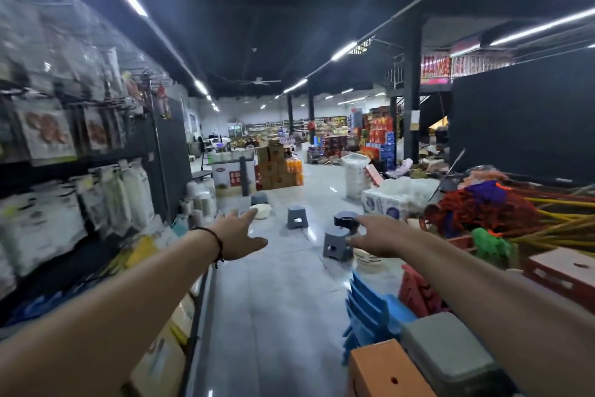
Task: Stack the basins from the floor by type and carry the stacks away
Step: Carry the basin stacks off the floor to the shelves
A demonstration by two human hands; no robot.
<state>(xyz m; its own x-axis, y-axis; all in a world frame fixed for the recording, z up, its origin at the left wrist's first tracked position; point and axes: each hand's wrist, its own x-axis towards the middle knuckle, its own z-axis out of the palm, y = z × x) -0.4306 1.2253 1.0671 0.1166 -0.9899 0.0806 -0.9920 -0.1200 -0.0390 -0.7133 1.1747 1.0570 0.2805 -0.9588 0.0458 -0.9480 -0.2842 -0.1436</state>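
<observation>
I hold both arms out along the shop aisle with nothing in either hand: the left hand [238, 234] has its fingers spread flat, and the right hand [375, 237] is loosely extended, fingers relaxed. The nearest basins I can identify are a white basin [261, 212] on the floor, far left by the shelf end, and a pale stack of basins [370, 261] low on the right, beside the near grey stool [336, 243]. A dark basin [346, 219] appears to rest beyond that stool. Recommended procedure, in my judgement: approach first, crouch, grip each rim at opposite sides, nest like with like, and avoid the far stool [296, 217].
</observation>
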